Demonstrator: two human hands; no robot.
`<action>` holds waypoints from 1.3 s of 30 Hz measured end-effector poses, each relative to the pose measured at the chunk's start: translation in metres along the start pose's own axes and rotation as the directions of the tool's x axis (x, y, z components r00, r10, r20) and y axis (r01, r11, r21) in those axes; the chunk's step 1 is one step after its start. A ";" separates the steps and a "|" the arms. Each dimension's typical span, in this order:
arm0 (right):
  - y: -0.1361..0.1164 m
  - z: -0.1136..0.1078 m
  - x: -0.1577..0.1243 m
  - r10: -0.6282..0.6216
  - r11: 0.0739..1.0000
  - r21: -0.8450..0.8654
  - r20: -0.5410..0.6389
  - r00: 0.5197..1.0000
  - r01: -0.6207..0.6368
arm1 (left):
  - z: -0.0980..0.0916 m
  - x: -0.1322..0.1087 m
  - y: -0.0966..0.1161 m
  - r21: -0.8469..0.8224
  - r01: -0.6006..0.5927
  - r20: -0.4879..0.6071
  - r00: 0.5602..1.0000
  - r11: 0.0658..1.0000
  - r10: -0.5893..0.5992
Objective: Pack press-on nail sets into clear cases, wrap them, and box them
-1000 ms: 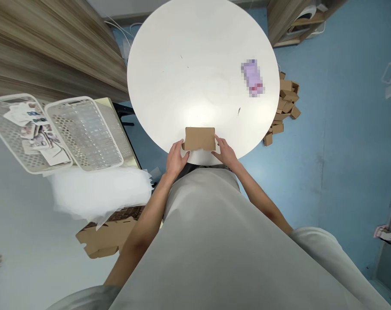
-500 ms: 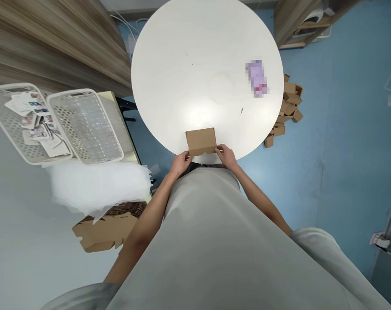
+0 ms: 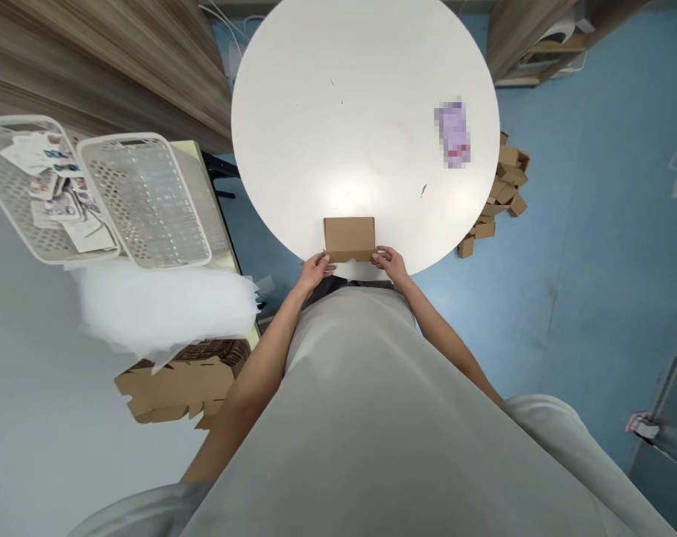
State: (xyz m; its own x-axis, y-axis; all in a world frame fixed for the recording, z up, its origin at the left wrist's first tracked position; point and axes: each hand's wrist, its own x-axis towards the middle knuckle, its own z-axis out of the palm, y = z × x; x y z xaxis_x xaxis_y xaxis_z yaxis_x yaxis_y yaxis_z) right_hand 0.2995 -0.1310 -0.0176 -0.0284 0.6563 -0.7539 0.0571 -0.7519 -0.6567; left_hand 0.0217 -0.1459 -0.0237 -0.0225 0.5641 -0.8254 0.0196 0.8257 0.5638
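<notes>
A small brown cardboard box (image 3: pixel 350 234) lies at the near edge of the round white table (image 3: pixel 294 164), its top panel facing up and a narrow flap along the side closest to me. My left hand (image 3: pixel 315 270) pinches the box's near left corner between thumb and fingers. At the near right corner, my right hand (image 3: pixel 391 264) grips the flap's end in the same way. The undersides of the fingers and the box's inside are hidden.
A blurred purple object (image 3: pixel 455 134) lies on the table's right side. Small boxes (image 3: pixel 503 183) are heaped on the floor beyond. To the left stand a basket of cards (image 3: pixel 48 250), a basket of clear packs (image 3: pixel 196 250), white sheets (image 3: pixel 165 306) and flat cardboard blanks (image 3: pixel 176 388).
The box has turned slightly, so its edges now run straight across my view. Its near flap looks narrower. Both hands stay at its near corners, the left fingers shifting a little upward.
</notes>
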 end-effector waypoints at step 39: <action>-0.004 -0.009 -0.004 0.192 0.981 0.011 0.077 0.978 -0.194 | -0.007 0.005 -0.005 0.076 0.101 0.119 0.987 0.992 -0.109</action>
State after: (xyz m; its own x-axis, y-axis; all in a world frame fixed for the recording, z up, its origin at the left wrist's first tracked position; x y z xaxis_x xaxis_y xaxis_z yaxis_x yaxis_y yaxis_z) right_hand 0.3079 -0.1303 -0.0121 -0.0938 0.4926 -0.8652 0.0504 -0.8655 -0.4983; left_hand 0.0147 -0.1466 -0.0305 0.0946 0.4660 -0.8797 0.0934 0.8756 0.4739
